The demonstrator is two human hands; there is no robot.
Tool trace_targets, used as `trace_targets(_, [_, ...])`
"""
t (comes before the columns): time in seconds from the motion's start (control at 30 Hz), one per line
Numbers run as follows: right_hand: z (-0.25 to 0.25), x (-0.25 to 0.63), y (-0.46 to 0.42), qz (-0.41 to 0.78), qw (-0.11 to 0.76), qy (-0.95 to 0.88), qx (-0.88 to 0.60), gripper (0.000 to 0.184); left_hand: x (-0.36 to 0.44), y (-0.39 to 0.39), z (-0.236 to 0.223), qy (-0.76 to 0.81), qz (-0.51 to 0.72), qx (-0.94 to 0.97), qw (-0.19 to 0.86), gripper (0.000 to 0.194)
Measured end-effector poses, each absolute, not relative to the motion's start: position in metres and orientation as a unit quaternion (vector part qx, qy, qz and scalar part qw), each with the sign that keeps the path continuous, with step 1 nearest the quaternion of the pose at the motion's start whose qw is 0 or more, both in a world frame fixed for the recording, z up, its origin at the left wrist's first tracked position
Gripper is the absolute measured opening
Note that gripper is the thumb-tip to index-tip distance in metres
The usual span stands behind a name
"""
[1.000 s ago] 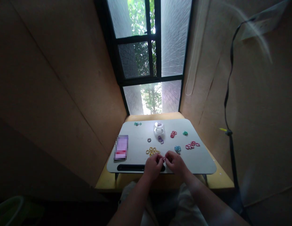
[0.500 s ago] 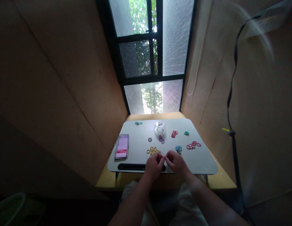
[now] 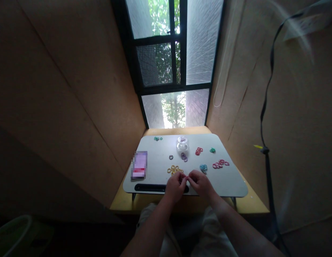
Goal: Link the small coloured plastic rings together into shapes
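Above the front edge of a white lap table (image 3: 155,157), my left hand (image 3: 177,185) and my right hand (image 3: 199,182) meet with pinched fingertips. Whatever lies between those fingertips is too small to make out. Just beyond my left hand is a cluster of yellow rings (image 3: 174,169), partly covered by it. Blue rings (image 3: 203,167) lie right behind my right hand. Farther off are purple rings (image 3: 184,157), a single dark ring (image 3: 171,157), red rings (image 3: 199,151), pink rings (image 3: 220,164) and two green groups, one of green rings (image 3: 212,150) at the right.
A clear rounded container (image 3: 182,145) stands toward the back of the table. A phone-like slab (image 3: 139,165), its face blurred out, lies at the left. A black slot (image 3: 149,187) runs along the front edge. A dark strap (image 3: 267,178) hangs at the right wall.
The view has shifted slightly, so the table sits a little higher in the picture. Both hands keep their fingertips together; the ring groups stay where they were on the table.
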State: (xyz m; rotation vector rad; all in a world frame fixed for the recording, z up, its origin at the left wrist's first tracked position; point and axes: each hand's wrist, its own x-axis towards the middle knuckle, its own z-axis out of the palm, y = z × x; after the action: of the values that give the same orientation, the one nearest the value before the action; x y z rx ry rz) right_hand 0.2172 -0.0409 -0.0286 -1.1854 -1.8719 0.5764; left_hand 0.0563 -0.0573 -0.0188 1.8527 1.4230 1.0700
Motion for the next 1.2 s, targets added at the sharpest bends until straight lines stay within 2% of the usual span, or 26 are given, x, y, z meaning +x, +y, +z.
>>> trace_targets(0.13, [-0.027,0.2175,-0.0417,0.257,0.413,-0.738,-0.467,0.008,0.0574,-0.0572,-0.0191,0.54,0.401,0.685,0.279,0.017])
trace_targets(0.57, [-0.0267,0.2186,-0.0421,0.266,0.425,-0.738,-0.452,0.012,0.0586,-0.055,-0.0226,0.556,0.395,0.679,0.271,0.015])
trace_targets(0.83, [-0.0311,0.2193,-0.0395,0.248,0.418,-0.739,-0.466,0.008,0.0583,-0.0576,-0.0211,0.535,0.398,0.689,0.285,0.011])
trace_targets(1.2, [-0.032,0.219,-0.0399,0.244,0.425,-0.734,-0.471,0.007,0.0593,-0.0587,-0.0133,0.513,0.397,0.699,0.3,0.018])
